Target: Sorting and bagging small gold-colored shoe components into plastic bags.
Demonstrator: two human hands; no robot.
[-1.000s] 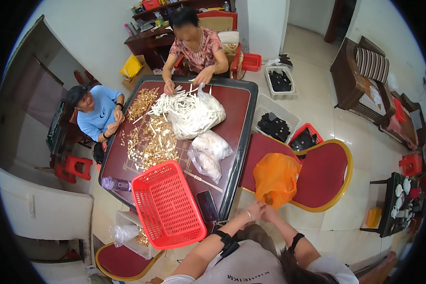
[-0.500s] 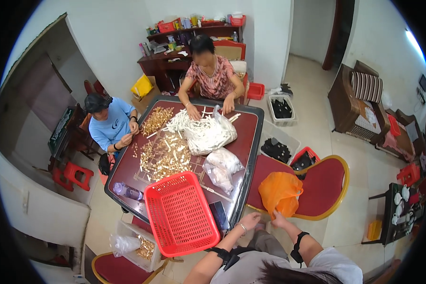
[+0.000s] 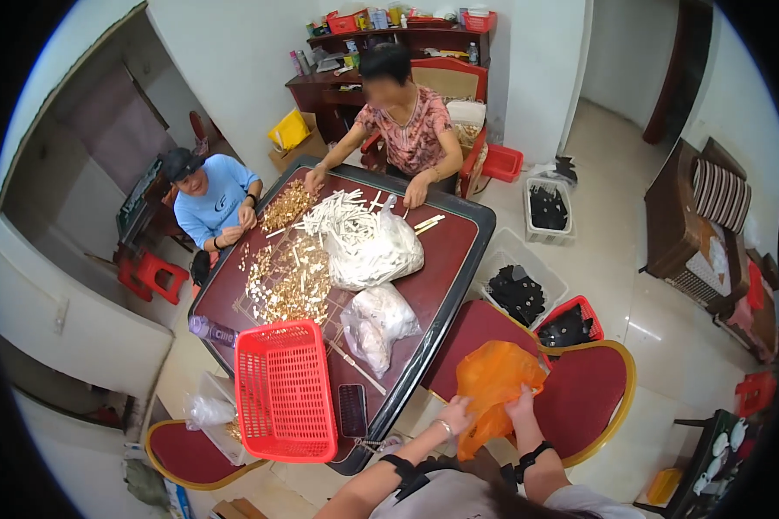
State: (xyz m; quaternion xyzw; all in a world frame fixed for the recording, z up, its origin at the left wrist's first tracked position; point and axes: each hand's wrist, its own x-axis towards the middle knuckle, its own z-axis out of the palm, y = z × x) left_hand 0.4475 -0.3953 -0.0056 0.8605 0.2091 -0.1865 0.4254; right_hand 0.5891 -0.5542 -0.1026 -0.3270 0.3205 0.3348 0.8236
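An orange plastic bag (image 3: 496,374) rests over the front of a red-seated chair (image 3: 586,402), its near side hanging down toward me. My left hand (image 3: 455,414) is closed on the bag's left edge. My right hand (image 3: 520,405) grips its right side, a little way from the left. The bag's thin film spreads between the two hands; what it contains is hidden.
A dark red table (image 3: 441,259) holds white strips (image 3: 355,221), gold pieces (image 3: 287,281), clear bags (image 3: 381,324), a phone (image 3: 352,411) and a red basket (image 3: 242,394). Two people sit at its far side. Bins (image 3: 550,227) of black pieces stand on the floor.
My hands have moved apart, spreading the orange bag and drawing it toward me. The view has turned. A person across the table has reached to the gold pile.
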